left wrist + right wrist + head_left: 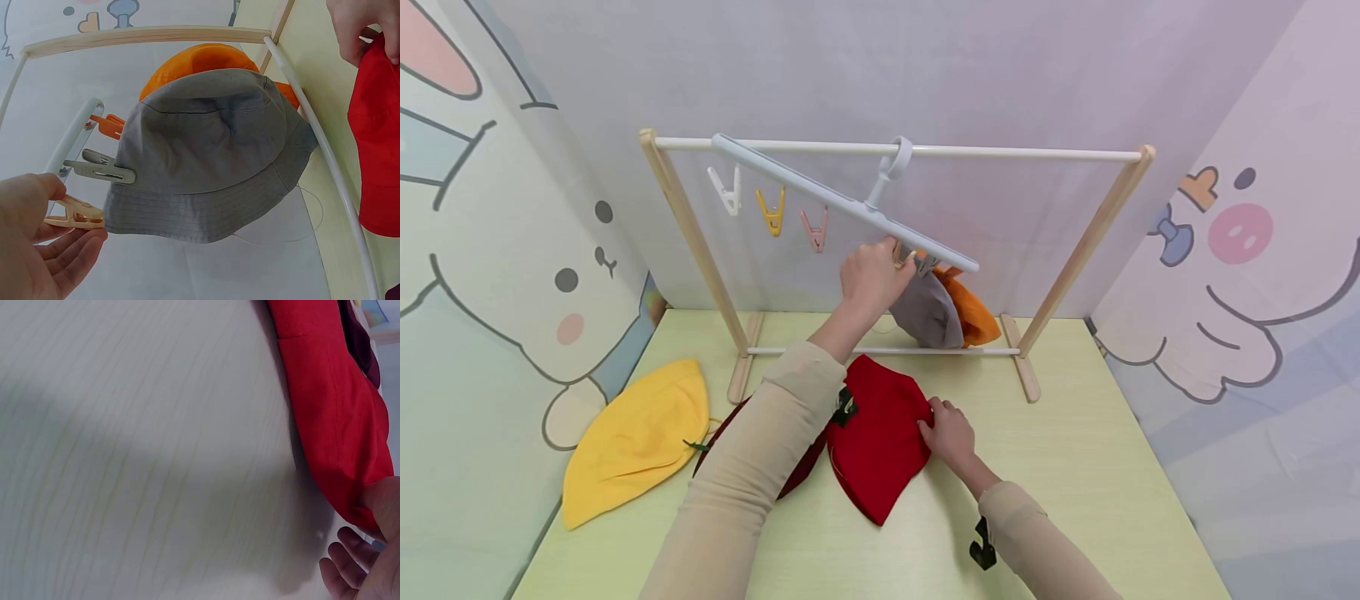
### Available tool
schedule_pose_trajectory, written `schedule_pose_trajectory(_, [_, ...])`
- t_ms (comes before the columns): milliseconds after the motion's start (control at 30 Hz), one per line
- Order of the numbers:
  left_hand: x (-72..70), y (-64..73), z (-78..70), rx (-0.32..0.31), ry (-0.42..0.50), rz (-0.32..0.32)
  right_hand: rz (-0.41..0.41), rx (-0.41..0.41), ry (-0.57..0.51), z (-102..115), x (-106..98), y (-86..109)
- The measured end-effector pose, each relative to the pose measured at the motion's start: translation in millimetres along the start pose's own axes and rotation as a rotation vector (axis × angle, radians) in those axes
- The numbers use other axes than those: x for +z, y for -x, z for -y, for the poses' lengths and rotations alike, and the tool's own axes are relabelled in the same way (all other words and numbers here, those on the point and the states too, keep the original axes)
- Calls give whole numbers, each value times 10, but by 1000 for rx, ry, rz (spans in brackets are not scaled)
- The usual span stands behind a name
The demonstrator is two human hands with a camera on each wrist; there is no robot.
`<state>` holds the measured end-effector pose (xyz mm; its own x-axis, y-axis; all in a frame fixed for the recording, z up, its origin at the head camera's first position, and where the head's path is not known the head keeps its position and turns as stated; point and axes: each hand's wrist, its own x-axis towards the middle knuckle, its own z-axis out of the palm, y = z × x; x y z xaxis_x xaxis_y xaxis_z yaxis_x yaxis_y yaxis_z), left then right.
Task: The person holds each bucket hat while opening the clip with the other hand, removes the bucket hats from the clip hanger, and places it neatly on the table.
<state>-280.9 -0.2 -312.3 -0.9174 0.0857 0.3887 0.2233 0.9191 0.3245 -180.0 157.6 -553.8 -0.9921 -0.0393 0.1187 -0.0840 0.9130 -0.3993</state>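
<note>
My left hand (874,275) pinches a beige clothespin (75,214) under the pale blue clip hanger (820,190). Beside it in the left wrist view, a grey clothespin (103,167) bites the edge of a grey bucket hat (194,150). An orange hat (200,59) hangs behind that one, near an orange clothespin (111,125). Over the table, my right hand (951,433) holds the edge of a red hat (880,433) between thumb and fingers. The hanger tilts, its right end lower, hooked on the rack's white top bar (1022,153).
White, yellow (772,212) and pink clothespins hang along the hanger's left half. A yellow hat (640,442) lies on the table's left, and a dark red hat (801,467) is partly hidden by my left sleeve. Wooden posts (1086,250) flank the rack; printed curtains surround the table.
</note>
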Motion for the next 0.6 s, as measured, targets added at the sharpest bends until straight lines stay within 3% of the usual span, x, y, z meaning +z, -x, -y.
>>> schedule_pose_trajectory(600, [-10, 1, -9, -9, 9, 7, -32, -18, 16, -30, -28, 22])
